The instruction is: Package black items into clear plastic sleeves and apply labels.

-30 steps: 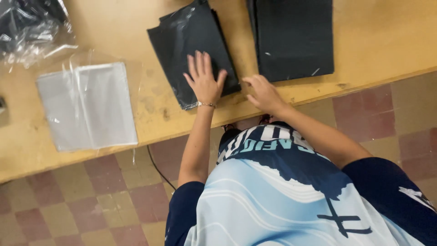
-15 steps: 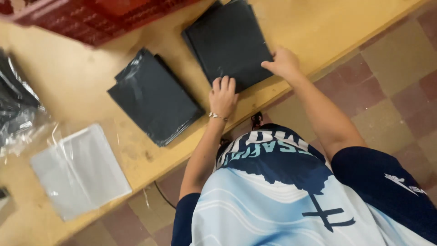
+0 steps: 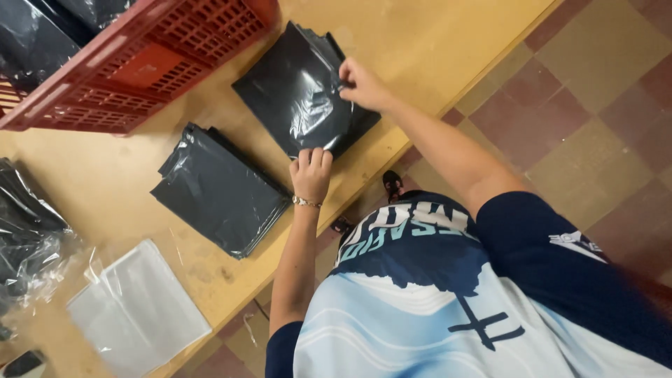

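Glossy black plastic bag (image 3: pixel 301 98), matt scuffed wooden table (image 3: pixel 420 49), red plastic crate (image 3: pixel 140 63)

Bagged pack, right: flat black garment pack in clear glossy film (image 3: pixel 304 94), laid slantwise on the wooden table, just below the red crate; its near corner is touched by the left hand (image 3: pixel 311 175), its far edge is pinched by the right hand (image 3: pixel 362 85).
Bagged stack, middle: black flat packs in clear film (image 3: pixel 220 189), stacked, placed just left of the first, apart from it.
Empty bags: clear, whitish, rectangular plastic bags (image 3: pixel 136 311), laid flat near the table's front edge.
Crumpled bag, far left: clear film over dark cloth (image 3: pixel 28 238), partly cut off.
Crate contents: dark bagged items (image 3: pixel 42 31) seen inside the crate.
Labels, signs, screens: none seen.
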